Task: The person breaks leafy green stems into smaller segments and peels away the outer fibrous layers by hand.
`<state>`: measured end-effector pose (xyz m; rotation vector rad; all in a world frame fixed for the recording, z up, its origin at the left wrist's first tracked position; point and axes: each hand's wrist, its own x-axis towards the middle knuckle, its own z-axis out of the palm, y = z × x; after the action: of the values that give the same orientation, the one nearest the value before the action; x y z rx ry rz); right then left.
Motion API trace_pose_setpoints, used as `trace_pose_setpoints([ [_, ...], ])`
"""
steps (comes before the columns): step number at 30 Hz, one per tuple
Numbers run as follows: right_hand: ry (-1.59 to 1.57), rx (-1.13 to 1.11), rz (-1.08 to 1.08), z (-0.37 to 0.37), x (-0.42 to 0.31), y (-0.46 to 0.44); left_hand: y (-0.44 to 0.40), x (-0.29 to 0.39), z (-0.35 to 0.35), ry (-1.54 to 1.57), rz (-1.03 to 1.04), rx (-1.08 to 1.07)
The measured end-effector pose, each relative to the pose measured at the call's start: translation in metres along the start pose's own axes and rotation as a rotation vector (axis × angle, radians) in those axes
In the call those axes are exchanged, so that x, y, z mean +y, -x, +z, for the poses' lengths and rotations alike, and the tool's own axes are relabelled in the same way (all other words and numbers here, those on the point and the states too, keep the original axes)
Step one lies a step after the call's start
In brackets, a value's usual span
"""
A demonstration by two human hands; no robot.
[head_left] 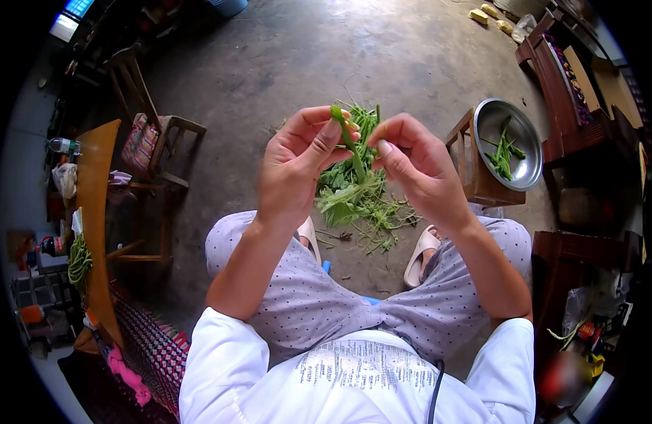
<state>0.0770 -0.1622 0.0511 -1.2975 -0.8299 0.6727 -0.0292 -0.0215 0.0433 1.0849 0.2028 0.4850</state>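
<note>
My left hand pinches a green vegetable stem between thumb and fingers, with its lower end hanging over the floor. Close beside it, my right hand is closed in a pinch of thumb and forefinger; a thin green piece shows just above those fingertips, but I cannot make out exactly what they grip. Under both hands a heap of leafy greens lies on the floor between my feet, with loose leaves and scraps around it.
At the right, a metal basin holding several green stems rests on a wooden stool. A wooden chair and a table with a bundle of long green beans stand at the left. Dark wooden furniture lines the right.
</note>
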Motion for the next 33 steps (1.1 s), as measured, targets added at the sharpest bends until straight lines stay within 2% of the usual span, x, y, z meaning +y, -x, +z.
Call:
trace_pose_setpoints([
  [1,-0.117,0.012,-0.012,0.001,-0.004,0.000,0.001,-0.001,0.002,0.001,-0.002,-0.001],
  [4,-0.177,-0.030,-0.013,-0.001,-0.007,-0.001,0.002,-0.003,0.008,0.000,-0.016,0.013],
  [16,-0.123,0.092,-0.058,0.003,-0.007,-0.007,0.003,-0.005,0.012,-0.117,0.036,-0.081],
  [23,-0.118,0.033,-0.010,-0.002,-0.007,-0.009,0.003,-0.004,0.012,-0.153,0.078,-0.090],
  [29,-0.020,0.061,-0.062,-0.002,-0.006,-0.006,0.003,0.002,0.011,-0.192,0.130,-0.032],
  [32,0.095,0.025,0.016,-0.009,-0.003,-0.003,0.002,0.007,0.005,-0.210,0.162,0.041],
  [33,0.182,-0.049,0.105,-0.014,0.000,-0.001,0.001,0.008,0.003,-0.207,0.179,0.088],
])
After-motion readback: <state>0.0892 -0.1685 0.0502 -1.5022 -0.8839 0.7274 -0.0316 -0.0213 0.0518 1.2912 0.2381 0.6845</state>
